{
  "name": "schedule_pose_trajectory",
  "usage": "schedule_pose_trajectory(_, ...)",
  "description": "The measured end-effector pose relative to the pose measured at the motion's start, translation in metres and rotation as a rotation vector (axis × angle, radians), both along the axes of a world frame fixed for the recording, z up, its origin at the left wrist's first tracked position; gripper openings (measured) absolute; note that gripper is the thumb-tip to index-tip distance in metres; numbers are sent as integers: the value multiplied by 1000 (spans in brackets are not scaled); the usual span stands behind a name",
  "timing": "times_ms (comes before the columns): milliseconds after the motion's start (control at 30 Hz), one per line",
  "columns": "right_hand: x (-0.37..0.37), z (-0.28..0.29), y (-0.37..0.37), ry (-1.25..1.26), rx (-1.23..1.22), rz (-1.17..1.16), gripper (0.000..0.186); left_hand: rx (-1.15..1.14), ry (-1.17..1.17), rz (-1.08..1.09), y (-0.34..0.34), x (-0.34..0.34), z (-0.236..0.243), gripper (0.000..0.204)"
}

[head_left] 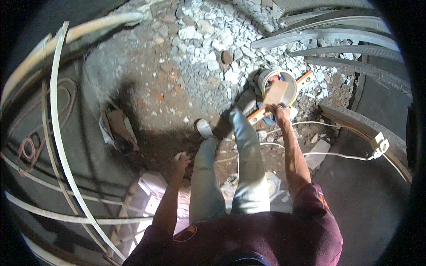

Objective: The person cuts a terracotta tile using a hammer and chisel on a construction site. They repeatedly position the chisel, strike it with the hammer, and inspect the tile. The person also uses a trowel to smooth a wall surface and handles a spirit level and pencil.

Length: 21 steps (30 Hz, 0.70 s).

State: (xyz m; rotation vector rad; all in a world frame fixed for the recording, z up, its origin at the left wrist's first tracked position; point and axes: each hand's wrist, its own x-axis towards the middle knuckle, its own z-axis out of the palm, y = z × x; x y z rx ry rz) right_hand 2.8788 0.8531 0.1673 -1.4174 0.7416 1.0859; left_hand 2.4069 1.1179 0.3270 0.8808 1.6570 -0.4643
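My right hand is closed on the near end of a flat tan rectangular board. The board lies across the opening of a pale round bucket, which has red and blue items inside, partly covered. Under this hand and beside the bucket runs an orange spirit level, its middle hidden. My left hand hangs low beside my left leg, above the dirt. A small pale patch shows at its fingertips; whether it is a held thing is too small to tell.
Broken stone rubble spreads ahead. Long timber strips stick out at the right; pale strips cross the left. A white cable runs to a socket block. A coiled hose and a torn sack-like thing lie left.
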Motion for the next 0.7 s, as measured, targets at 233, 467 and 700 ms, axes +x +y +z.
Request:
schedule_pose_trajectory(233,-44,202,112,165,280,520,25,50,-409,161,-1,124,123,61)
schedule_pose_trajectory(467,-129,414,225,-55,605,1010,47,207,-1136,606,34,151,229,50)
schedule_pose_trajectory(700,-330,552,254,-391,911,931,60,1076,-737,1047,33,14,380,50)
